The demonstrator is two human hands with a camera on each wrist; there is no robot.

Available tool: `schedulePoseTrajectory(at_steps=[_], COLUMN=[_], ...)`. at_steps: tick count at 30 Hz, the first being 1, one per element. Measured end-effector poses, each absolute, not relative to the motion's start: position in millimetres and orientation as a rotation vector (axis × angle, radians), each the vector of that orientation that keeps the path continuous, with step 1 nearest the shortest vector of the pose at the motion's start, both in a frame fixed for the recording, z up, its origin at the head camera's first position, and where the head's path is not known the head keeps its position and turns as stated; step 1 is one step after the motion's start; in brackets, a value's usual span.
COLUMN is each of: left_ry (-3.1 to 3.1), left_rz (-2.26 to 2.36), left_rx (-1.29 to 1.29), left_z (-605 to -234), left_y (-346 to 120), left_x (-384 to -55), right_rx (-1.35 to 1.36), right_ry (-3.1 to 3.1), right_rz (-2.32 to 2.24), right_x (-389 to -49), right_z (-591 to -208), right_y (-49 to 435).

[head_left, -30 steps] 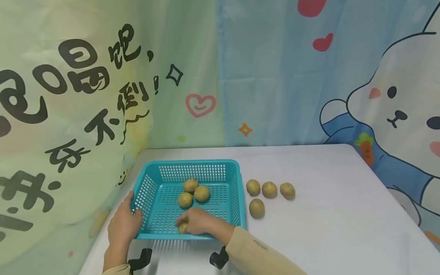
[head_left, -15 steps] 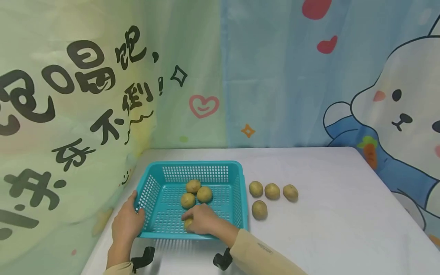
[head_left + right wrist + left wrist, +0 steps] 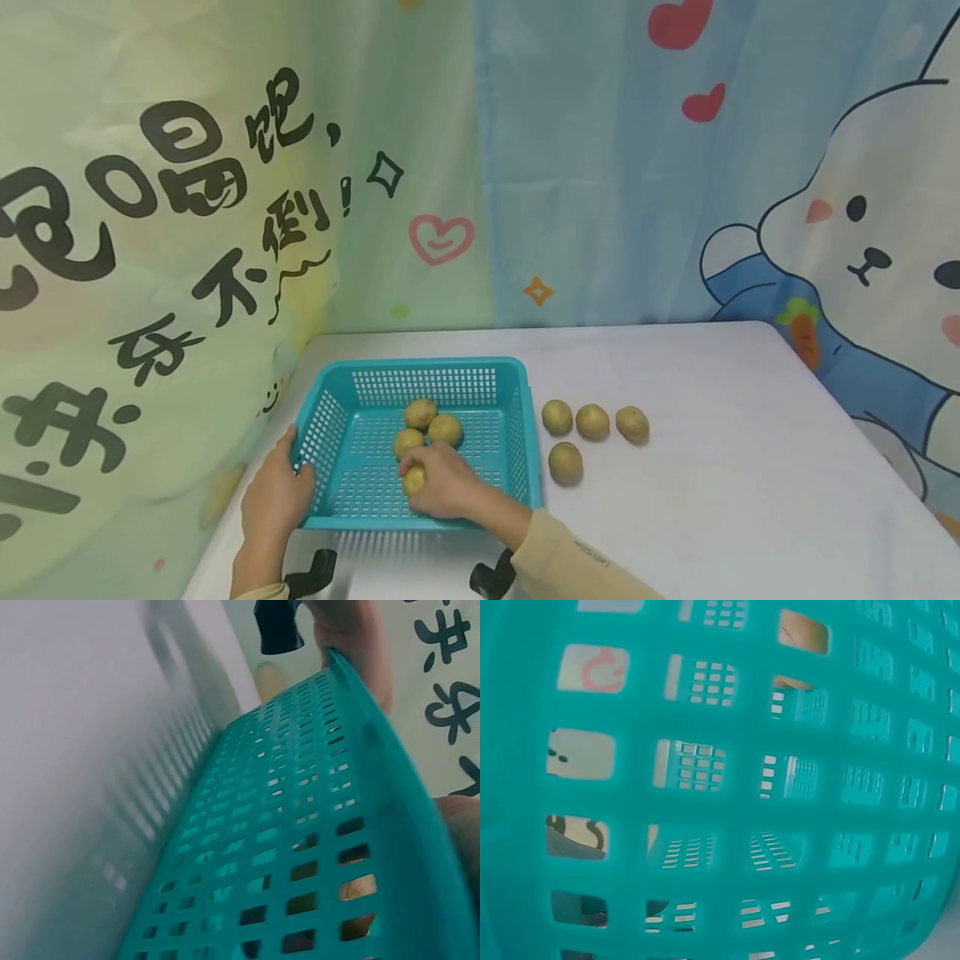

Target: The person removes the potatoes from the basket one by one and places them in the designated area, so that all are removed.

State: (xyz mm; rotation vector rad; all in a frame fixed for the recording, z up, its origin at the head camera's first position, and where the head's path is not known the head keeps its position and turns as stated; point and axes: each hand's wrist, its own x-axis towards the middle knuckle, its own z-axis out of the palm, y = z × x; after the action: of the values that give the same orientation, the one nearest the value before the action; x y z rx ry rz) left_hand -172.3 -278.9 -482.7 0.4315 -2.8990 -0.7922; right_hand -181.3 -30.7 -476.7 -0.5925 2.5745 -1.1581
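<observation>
- Basket (image 3: 367, 483): stands on the white table (image 3: 720, 467); teal, with perforated walls. Its side wall fills most of the left wrist view.
- Left hand (image 3: 277, 492): grips the left rim of the basket, thumb over the edge; the remaining fingers are partly hidden.
- Right hand (image 3: 448, 483): reaches over the front rim, its fingers curled around one potato (image 3: 413, 480).
- Held potato: located inside the basket, near the front wall; contact with the basket floor cannot be determined.
- Three potatoes (image 3: 446, 430): lie close together inside the basket, just behind the held potato.
- Four potatoes (image 3: 592, 422): lie on the table to the right of the basket, three in a row and one in front.
- Printed curtain (image 3: 555, 167): hangs behind the table.
</observation>
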Motion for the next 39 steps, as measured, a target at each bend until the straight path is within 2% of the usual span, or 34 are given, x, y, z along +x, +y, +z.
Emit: schedulePoseTrajectory(at_steps=[13,24,32,39], left_ry=[-2.896,-2.896,-2.903,-2.911], left_rz=[-0.78,-0.777,-0.785,-0.782], left_rx=[0.444,0.434,0.443,0.458], left_z=[-480,-481,-479,-481], left_y=[-276,-277,-276,-276], left_x=[-172,-171,-171,-173], right_rx=[-0.661,-0.686,-0.622,-0.432], right_ry=[2.516,2.531,2.623,2.669], right_rz=[-1.402,-1.539,-1.621,-1.643], right_x=[-176,-168,-165,-162], right_z=[-450,-451,-451,-450], right_y=[-5,34,65,94])
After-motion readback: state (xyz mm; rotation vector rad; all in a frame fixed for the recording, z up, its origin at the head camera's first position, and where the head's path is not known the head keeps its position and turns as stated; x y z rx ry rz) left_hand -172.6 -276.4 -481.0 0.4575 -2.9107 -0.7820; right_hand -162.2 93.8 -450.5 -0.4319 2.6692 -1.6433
